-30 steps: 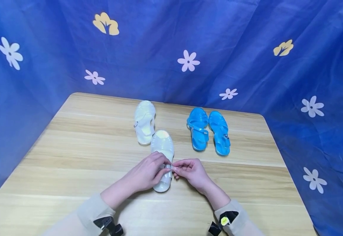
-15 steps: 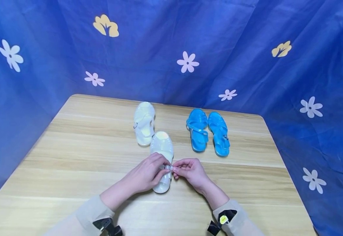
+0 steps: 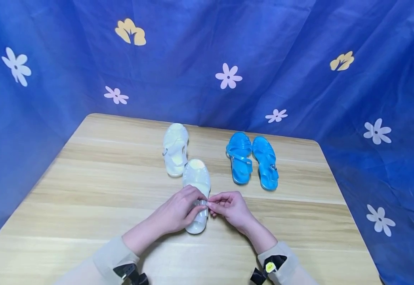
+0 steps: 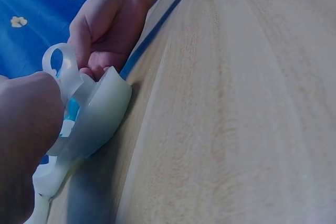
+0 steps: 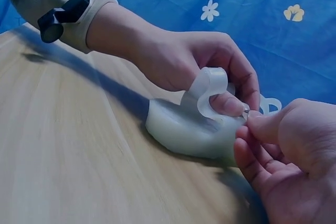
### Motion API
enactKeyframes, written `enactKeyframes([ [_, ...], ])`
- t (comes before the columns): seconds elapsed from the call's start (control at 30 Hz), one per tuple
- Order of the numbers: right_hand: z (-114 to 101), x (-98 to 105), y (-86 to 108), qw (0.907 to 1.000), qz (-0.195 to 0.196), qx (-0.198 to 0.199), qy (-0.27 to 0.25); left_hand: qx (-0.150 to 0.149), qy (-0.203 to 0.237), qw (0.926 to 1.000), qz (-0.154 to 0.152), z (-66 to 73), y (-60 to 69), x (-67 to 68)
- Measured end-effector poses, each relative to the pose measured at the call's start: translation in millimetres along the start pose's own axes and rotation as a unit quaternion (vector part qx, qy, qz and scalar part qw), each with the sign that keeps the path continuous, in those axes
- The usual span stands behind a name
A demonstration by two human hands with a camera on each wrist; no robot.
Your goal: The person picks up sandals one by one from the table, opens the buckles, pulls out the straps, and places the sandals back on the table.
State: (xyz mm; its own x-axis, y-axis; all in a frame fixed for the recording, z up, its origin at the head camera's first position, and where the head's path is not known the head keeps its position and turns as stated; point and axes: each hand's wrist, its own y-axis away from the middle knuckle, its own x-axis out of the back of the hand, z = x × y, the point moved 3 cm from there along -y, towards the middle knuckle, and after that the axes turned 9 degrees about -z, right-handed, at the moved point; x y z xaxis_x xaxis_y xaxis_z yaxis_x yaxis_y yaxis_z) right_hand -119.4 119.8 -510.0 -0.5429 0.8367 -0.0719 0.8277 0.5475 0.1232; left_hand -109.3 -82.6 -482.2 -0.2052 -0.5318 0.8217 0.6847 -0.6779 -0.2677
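Observation:
A pearly white jelly sandal [image 3: 197, 174] lies on the table, its toe pointing away from me. My left hand [image 3: 182, 208] reaches over it from the left and pinches its ankle strap [image 5: 214, 81] between thumb and index finger. From the other side, my right hand [image 3: 232, 208] pinches the strap's end close to the left fingertips. A small metal buckle [image 5: 245, 112] shows between the fingertips in the right wrist view. Part of the strap arches up in a loop above the heel. Fingers cover much of the buckle, so whether the strap runs through it is hidden.
Just beyond and left lies a second white sandal [image 3: 175, 140], near the first one's toe. Two blue jelly sandals, a left one [image 3: 239, 142] and a right one [image 3: 262, 148], lie at the back right. A blue flowered curtain [image 3: 192, 47] borders the wooden table [image 3: 103, 186].
The right fingertips have come slightly closer to the left ones, and less strap shows between them. Both hands otherwise hold their place; the sandals have not moved on the table.

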Motion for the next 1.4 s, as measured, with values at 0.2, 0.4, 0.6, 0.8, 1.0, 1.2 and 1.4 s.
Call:
enactKeyframes([
  [0.2,-0.8,1.7,2.7,0.9999,-0.013,0.004,0.005,-0.002,0.009,1.0,0.0,-0.3,-0.5,2.8],
  [0.4,-3.4,0.2,3.0,0.9954,-0.024,0.062,0.07,0.004,0.03,0.9995,0.004,-0.5,0.5,5.9],
  [0.6,-6.9,-3.8,0.3,0.978,-0.016,0.145,0.15,0.013,0.041,0.999,0.016,1.2,0.4,8.7],
  [0.8,-6.0,-7.3,0.7,0.9665,-0.002,0.18,0.183,0.034,0.073,0.9967,0.013,0.0,1.8,2.3],
  [1.0,-9.6,-11.5,2.2,0.9384,0.011,0.249,0.239,0.07,0.123,0.9899,0.003,-0.2,4.3,-3.0],
  [1.2,-30.8,-23.3,9.4,0.9176,0.013,0.296,0.265,0.092,0.123,0.9877,-0.029,0.9,0.5,5.2],
  [1.4,-34.0,-24.8,10.1,0.9117,0.009,0.307,0.272,0.092,0.092,0.9887,-0.074,1.3,-13.6,17.9],
])
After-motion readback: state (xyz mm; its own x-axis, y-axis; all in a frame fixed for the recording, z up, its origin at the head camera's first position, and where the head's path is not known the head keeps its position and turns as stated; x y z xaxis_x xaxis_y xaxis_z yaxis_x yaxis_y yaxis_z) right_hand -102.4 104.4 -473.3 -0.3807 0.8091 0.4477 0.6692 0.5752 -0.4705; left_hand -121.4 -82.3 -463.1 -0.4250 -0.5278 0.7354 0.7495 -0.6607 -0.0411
